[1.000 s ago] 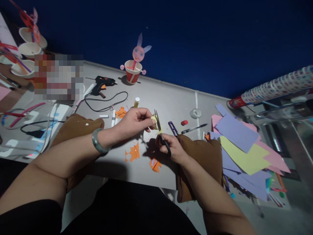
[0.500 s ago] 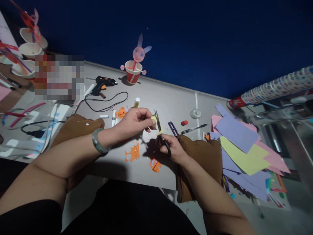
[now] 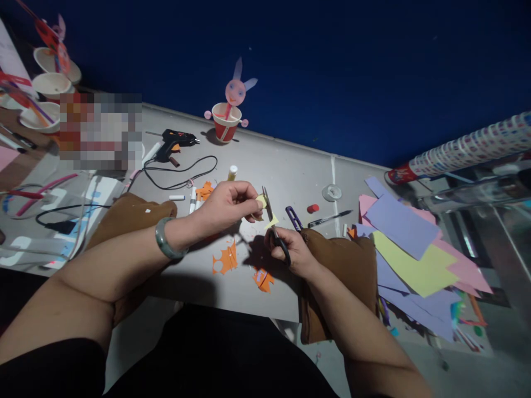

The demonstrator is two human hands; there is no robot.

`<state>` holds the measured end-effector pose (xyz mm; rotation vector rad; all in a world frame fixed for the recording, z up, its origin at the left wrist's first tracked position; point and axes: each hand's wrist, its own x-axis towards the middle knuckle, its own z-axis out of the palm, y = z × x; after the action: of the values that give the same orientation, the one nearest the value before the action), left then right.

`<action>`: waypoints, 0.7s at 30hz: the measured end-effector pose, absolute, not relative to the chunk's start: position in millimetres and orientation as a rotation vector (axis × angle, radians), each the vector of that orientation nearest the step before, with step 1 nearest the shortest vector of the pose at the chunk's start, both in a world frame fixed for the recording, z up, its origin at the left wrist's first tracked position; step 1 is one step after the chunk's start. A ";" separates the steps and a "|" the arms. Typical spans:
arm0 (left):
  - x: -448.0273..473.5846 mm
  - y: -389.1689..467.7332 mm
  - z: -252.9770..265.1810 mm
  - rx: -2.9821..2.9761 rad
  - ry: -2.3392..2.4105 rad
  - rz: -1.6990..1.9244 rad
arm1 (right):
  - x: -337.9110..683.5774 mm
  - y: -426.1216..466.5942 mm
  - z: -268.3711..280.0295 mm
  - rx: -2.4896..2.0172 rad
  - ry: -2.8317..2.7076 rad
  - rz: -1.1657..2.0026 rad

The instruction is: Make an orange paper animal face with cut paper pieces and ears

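My left hand (image 3: 236, 203) pinches a small piece of yellow paper (image 3: 261, 200) between thumb and fingers. My right hand (image 3: 290, 249) grips black-handled scissors (image 3: 269, 205), whose blades point away from me and lie at the paper's right edge. A yellow scrap (image 3: 272, 222) shows on the right side of the blades, near their pivot; whether it is fully cut off I cannot tell. Orange paper scraps (image 3: 225, 260) with cut-out holes lie on the table below my hands. Behind my left hand stands a glue stick (image 3: 232, 172).
A glue gun (image 3: 176, 145) with its cord lies at the back left, near a red paper cup (image 3: 226, 130) holding a pink rabbit figure. Right of my hands are a tape roll (image 3: 332, 192), a pen (image 3: 331, 218) and coloured paper sheets (image 3: 402, 221). Brown cushions (image 3: 340, 265) flank the work spot.
The yellow scrap beside the scissor blades now stands out farther to the right. Both hands have hardly moved.
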<state>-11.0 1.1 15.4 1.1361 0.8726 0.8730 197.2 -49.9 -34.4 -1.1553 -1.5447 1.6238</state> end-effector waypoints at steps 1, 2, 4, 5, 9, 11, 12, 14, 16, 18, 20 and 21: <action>-11.2 1.3 15.0 1.137 0.871 0.876 | 197.1 -49.8 -34.4 -1.155 -1.540 1.629; -11.5 1.5 14.8 1.139 0.870 0.879 | 197.1 -49.7 -34.3 -1.151 -1.539 1.631; -12.1 1.8 14.9 1.143 0.870 0.881 | 197.1 -49.5 -34.3 -1.140 -1.549 1.630; -12.4 2.0 15.2 1.146 0.873 0.879 | 197.1 -49.4 -34.3 -1.137 -1.557 1.626; -13.0 2.1 17.6 1.149 0.890 0.880 | 197.2 -49.1 -34.0 -1.142 -1.569 1.615; -13.0 1.9 18.6 1.144 0.891 0.888 | 197.3 -49.1 -34.3 -1.143 -1.563 1.622; -13.0 1.8 18.8 1.142 0.889 0.892 | 197.4 -49.2 -34.6 -1.141 -1.560 1.628; -13.1 1.8 19.1 1.140 0.881 0.897 | 197.7 -49.4 -35.6 -1.136 -1.553 1.636; -13.4 2.0 19.1 1.140 0.872 0.903 | 198.0 -49.4 -36.5 -1.141 -1.549 1.630; -13.8 2.4 19.1 1.141 0.872 0.908 | 198.0 -49.4 -36.9 -1.150 -1.551 1.624; -14.2 2.8 19.2 1.146 0.880 0.910 | 197.8 -49.2 -36.7 -1.155 -1.550 1.630; -14.3 3.0 19.2 1.149 0.882 0.910 | 197.7 -49.1 -36.6 -1.153 -1.548 1.636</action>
<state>-14.3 3.0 19.2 1.1487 0.8818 0.9098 197.7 -49.1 -36.6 -1.1534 -1.5480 1.6364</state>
